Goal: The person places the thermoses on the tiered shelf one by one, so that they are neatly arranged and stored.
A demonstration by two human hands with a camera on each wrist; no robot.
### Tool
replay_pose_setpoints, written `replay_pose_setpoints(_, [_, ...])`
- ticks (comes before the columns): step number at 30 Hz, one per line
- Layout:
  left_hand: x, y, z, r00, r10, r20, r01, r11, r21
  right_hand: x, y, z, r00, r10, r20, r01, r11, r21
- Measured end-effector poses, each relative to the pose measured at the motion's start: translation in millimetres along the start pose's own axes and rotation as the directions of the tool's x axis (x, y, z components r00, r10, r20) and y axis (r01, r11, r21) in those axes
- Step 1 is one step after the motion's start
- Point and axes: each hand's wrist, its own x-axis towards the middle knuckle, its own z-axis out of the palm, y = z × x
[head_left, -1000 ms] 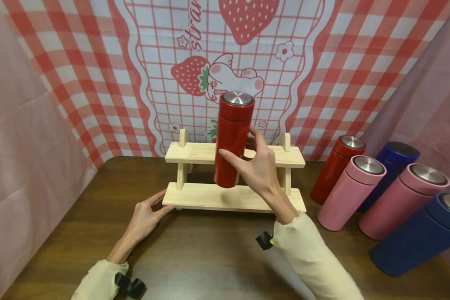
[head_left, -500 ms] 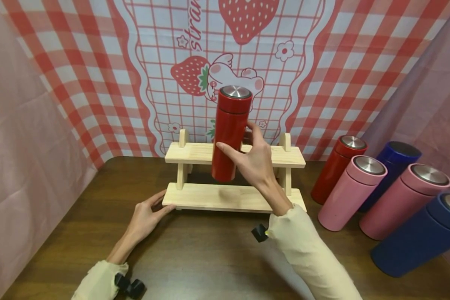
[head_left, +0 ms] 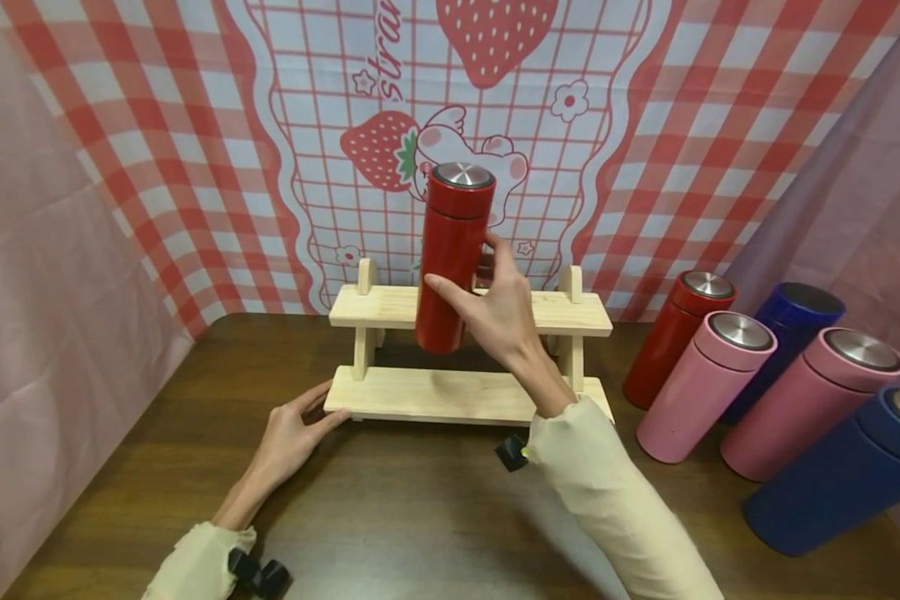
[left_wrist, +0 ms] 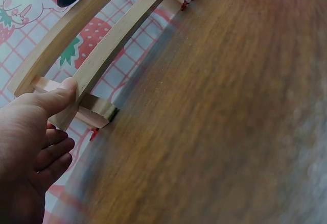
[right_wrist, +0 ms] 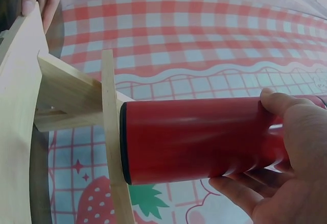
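A red thermos (head_left: 452, 250) with a brushed steel lid top is held nearly upright by my right hand (head_left: 501, 312), thumb on the near side and fingers curled round the far side. In the right wrist view, the base of the red thermos (right_wrist: 168, 142) is close by the upper board of a two-tier wooden shelf (head_left: 435, 396). My left hand (head_left: 292, 437) pinches the left end of the shelf's lower board. In the left wrist view, the thumb of my left hand (left_wrist: 25, 132) lies on the board's edge.
Several more thermoses stand at the right: red (head_left: 671, 350), light pink (head_left: 705, 387), blue (head_left: 791, 321), darker pink (head_left: 810, 408) and navy (head_left: 832, 479). A strawberry-print checked cloth (head_left: 270, 208) hangs behind the wooden table (head_left: 390, 517).
My right hand has raised the red thermos and carried it a little left and back, toward the upper board. The left hand stays at the shelf end.
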Motion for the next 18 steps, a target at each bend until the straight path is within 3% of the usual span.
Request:
replay_pose_setpoints(6, [-0.1, 0.6, 0.7, 1.000, 0.009, -0.010, -0.009, 1.000, -0.008, 6, 0, 4, 0.999, 0.040, 0.002, -0.040, 0.999, 0.011])
replay_pose_setpoints(18, [-0.2, 0.7, -0.1, 1.000, 0.004, -0.011, -0.004, 1.000, -0.010, 15, 5, 14, 0.999, 0.034, 0.010, -0.035, 0.999, 0.036])
